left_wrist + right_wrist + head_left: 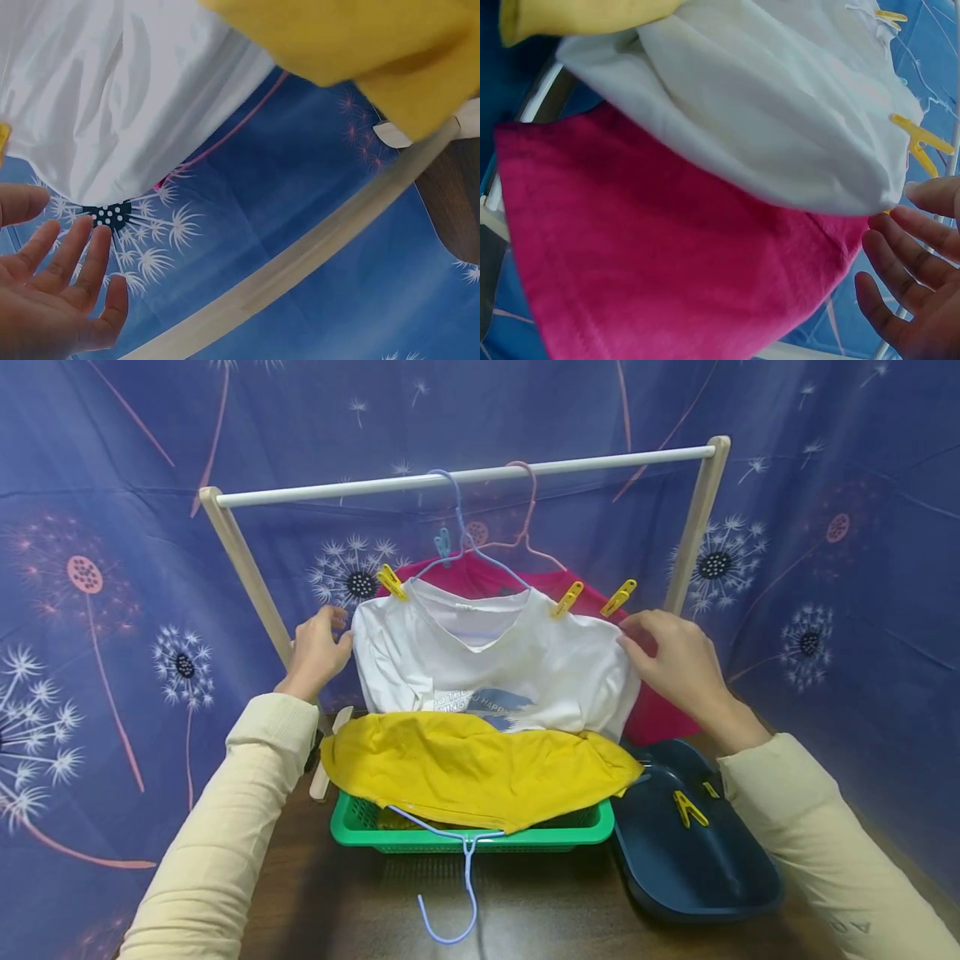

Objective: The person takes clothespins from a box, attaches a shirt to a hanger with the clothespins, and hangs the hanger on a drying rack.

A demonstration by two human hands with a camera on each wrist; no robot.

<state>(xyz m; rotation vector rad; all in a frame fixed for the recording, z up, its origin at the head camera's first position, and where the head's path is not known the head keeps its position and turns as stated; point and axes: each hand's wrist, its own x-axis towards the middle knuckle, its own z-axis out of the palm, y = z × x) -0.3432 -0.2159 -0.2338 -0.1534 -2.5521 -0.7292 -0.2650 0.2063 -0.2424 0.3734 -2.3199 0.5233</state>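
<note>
Blue dandelion-print curtain [270,410] all round the back, brown wood table [360,910] underneath, and a little rack [315,493] with a white bar and wooden legs standing there. The white tee [495,652] is on it, hung from a blue hanger [459,510] hooked over the bar, with a yellow peg at each shoulder, left peg [392,582] and right peg [567,599]. Behind it there's a pink top [663,710] on a pink hanger [528,514], with another yellow peg [618,597] on its shoulder and a blue peg [443,542] up near the neck.

Left hand [318,647] is right by the tee's sleeve, fingers loose and spread apart, nothing pinched; the left wrist view shows a gap to the cloth. Right hand [675,652] is at the opposite shoulder, thumb and fingers apart too. Its fingertips are right at the edge of the cloth, can't tell if they're touching.

Down front, a yellow top [480,768] is draped over a green basket [472,838] and covers the tee's hem, with a second blue hanger [471,893] poking out below. Dark tub [697,881] on the right, loose yellow peg [690,810] in it.
</note>
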